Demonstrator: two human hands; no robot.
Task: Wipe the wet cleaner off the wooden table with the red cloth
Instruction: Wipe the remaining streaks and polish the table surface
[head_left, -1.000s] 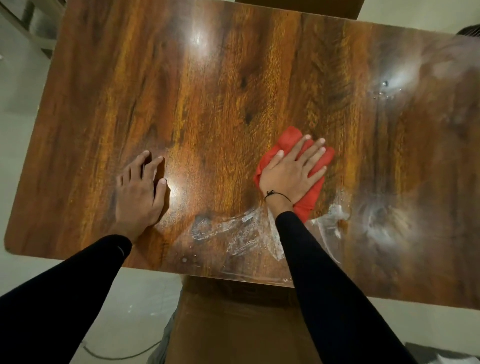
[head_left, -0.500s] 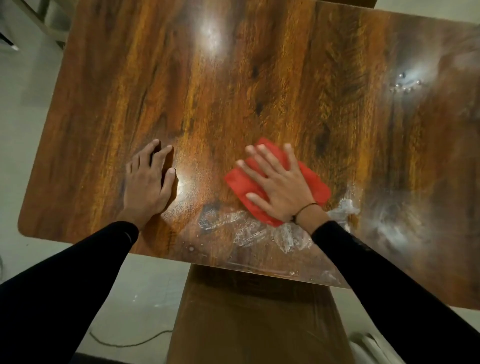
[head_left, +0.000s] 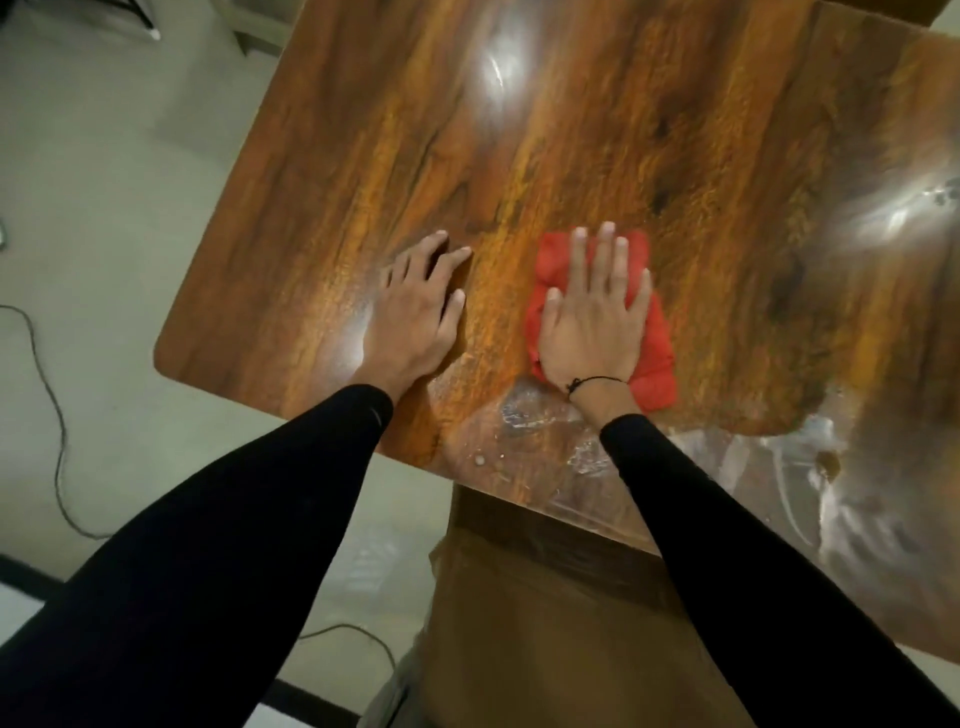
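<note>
Cloth (head_left: 644, 332), red, under flat straight-fingered R hand (head_left: 592, 332); L hand (head_left: 410, 322) flat on table (head_left: 675, 130).

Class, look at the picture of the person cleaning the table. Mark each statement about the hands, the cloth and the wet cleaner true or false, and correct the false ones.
1. The right hand presses flat on the red cloth. True.
2. The left hand holds a spray bottle. False: it rests flat on the bare wooden table.
3. Wet cleaner shows near the table's near edge. True.
4. The cloth hangs over the table's edge. False: it lies wholly on the tabletop.
</note>
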